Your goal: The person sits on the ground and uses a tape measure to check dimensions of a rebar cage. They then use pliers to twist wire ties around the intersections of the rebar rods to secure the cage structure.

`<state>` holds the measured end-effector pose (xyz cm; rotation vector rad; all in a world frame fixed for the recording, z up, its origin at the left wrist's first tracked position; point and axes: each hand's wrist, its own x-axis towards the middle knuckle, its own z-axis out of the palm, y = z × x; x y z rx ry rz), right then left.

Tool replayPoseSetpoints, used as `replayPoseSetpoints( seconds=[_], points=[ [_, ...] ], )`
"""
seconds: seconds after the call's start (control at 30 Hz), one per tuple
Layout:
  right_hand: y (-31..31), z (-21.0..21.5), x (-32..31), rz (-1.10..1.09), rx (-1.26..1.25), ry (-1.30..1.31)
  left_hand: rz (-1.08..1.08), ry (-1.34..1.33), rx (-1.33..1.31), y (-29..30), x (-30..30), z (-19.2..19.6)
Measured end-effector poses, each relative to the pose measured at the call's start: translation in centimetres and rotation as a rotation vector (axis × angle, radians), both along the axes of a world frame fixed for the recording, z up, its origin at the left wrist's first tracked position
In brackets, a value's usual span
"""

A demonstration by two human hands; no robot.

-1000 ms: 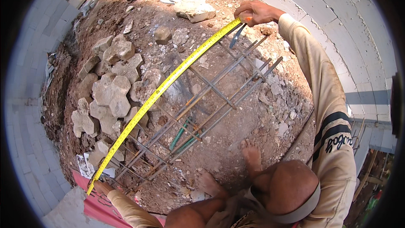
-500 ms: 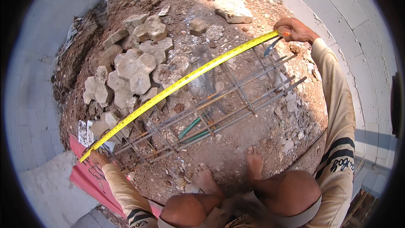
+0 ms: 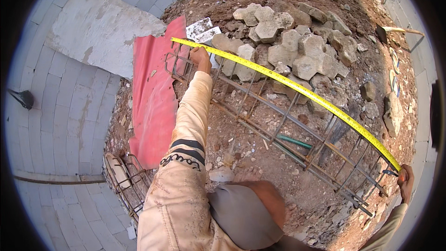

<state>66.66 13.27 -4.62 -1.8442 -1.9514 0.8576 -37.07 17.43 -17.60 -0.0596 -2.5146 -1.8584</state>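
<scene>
A yellow tape measure [image 3: 278,76] is drawn out along the far side of a steel rebar cage [image 3: 299,123]. Near the blade's free end, my left hand [image 3: 200,58] is closed on it, with a short length sticking out past my fingers above the cage's left end. At the far right, my right hand [image 3: 406,181] grips the other end, where an orange bit shows between the fingers; most of the case is hidden. The cage lies on the dirt, its long bars joined by square stirrups. A green rod [image 3: 294,141] lies within it.
Beyond the cage are piled concrete paving blocks [image 3: 306,56]. A crumpled red sheet [image 3: 155,93] lies left, beside white slabs [image 3: 202,30]. A second rebar piece [image 3: 127,181] sits at lower left. Sandals [image 3: 394,76] and a wooden-handled tool [image 3: 399,30] are at the right. Grey block walls surround the ground.
My view has swung to the left, so the cage and tape now slope down to the right. The tape stays stretched between both hands, which keep their hold.
</scene>
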Motion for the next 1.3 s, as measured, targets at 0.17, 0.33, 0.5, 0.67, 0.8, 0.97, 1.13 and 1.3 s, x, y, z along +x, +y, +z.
replayPoseSetpoints(
  seconds=[0.17,0.33,0.5,0.67,0.8,0.97,1.13,1.3],
  points=[
    [-1.5,1.4,0.4,-0.046,0.025,-0.096,-0.059,-0.04,0.033,3.6,1.2,-1.1],
    [0.3,0.2,-0.8,0.076,0.019,-0.01,-0.129,0.151,-0.105,3.0,-6.4,-2.6],
    [1.5,4.6,-3.4,0.014,-0.031,-0.278,-0.172,-0.137,-0.353,2.4,-3.2,-3.8],
    [0.3,3.5,-0.9,0.011,0.062,-0.234,0.368,-0.274,-0.158,7.2,-9.9,0.2],
    [-1.0,5.0,-1.6,-0.051,0.018,-0.357,0.174,-0.255,-0.249,5.9,-3.0,-2.2],
    [0.1,4.1,-3.1,-0.083,-0.091,-0.236,0.16,-0.228,-0.191,5.2,-5.6,0.2],
    [-0.5,3.1,-2.0,0.039,0.002,-0.32,0.051,-0.208,-0.178,5.0,-5.2,-0.7],
    [-0.5,3.4,-1.9,0.022,-0.035,-0.262,-0.13,-0.112,-0.146,4.0,-5.7,-2.1]
  ],
)
